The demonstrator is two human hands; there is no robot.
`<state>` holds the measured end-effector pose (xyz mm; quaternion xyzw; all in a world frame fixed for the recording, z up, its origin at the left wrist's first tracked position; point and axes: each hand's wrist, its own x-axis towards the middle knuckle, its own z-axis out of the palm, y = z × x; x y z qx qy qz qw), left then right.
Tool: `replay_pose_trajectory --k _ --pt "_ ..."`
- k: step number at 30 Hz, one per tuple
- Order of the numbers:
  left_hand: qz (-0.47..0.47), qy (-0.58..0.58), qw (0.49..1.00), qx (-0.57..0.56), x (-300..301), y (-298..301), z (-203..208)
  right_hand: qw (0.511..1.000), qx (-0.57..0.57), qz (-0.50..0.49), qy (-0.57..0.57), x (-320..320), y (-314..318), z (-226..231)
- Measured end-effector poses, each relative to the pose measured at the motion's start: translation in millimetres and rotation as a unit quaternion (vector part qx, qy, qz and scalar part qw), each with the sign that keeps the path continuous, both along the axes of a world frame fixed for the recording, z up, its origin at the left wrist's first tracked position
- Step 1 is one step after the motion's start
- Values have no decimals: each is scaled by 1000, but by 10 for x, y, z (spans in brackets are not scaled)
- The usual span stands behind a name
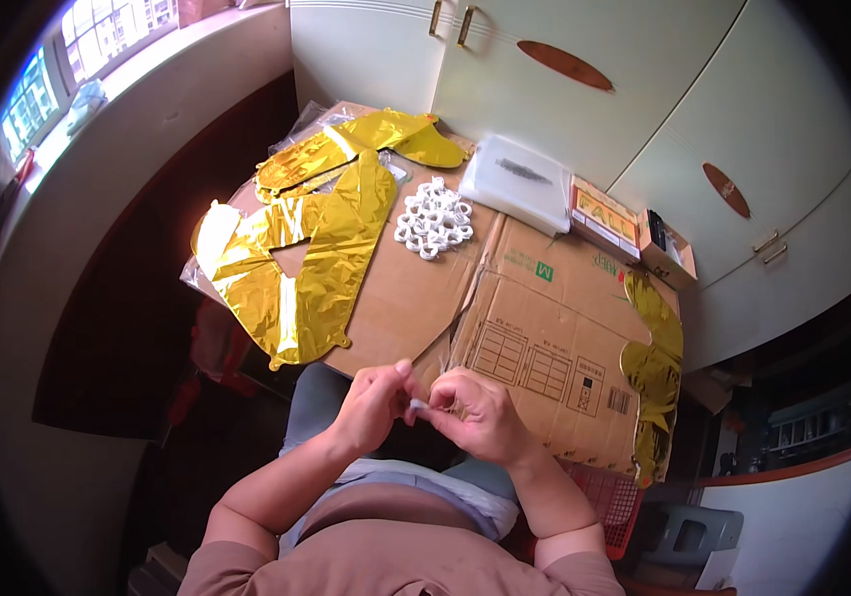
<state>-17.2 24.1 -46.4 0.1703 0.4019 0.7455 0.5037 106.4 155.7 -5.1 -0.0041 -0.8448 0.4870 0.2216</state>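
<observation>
We see both hands raised together in front of the lap, just off the near edge of the cardboard-covered table (pixel 400 303). The right hand (pixel 475 412) is nearly closed, its thumb and forefinger pinching a small white piece (pixel 417 404) (too small for us to name). The left hand (pixel 376 405) is close beside it, half curled with the thumb up; whether its fingers grip the piece too, we cannot tell. So the white piece sits between the two hands, over the lap.

Of the containers, we find a translucent plastic packet (pixel 517 189) lying at the back of the table, with a dark patch showing on its upper face. Just right of it stands an orange-and-yellow box (pixel 604 221), and next to that a small open carton (pixel 672 260) with dark things inside. A red basket (pixel 612 505) stands below the table's right side; we cannot make out its contents.

On the table, we note a cluster of white looped coils (pixel 433 221), with gold foil shapes (pixel 331 268) to its left.
</observation>
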Motion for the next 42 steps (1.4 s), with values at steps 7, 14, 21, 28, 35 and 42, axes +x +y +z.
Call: replay_pose_trajectory --k 7,14,21,28,35,42 --pt "126 -93 988 -7 -287 46 -5 979 -109 -121 -120 -801 988 -584" --pt "44 -28 998 -29 -228 -239 -128 951 115 -234 -167 -1641 1738 -786" --pt "-16 48 994 -100 -258 -670 -139 954 66 -292 0 -937 1419 -662" --pt "-10 227 940 -255 -321 -1093 -564 984 -46 -9 -175 441 -289 -604" --pt "-142 453 812 -339 -279 -1086 -971 920 -116 -31 -372 472 -467 -2346" --pt "-250 578 683 -370 -382 -1138 -1236 862 -133 141 -469 28 -618 -2428"
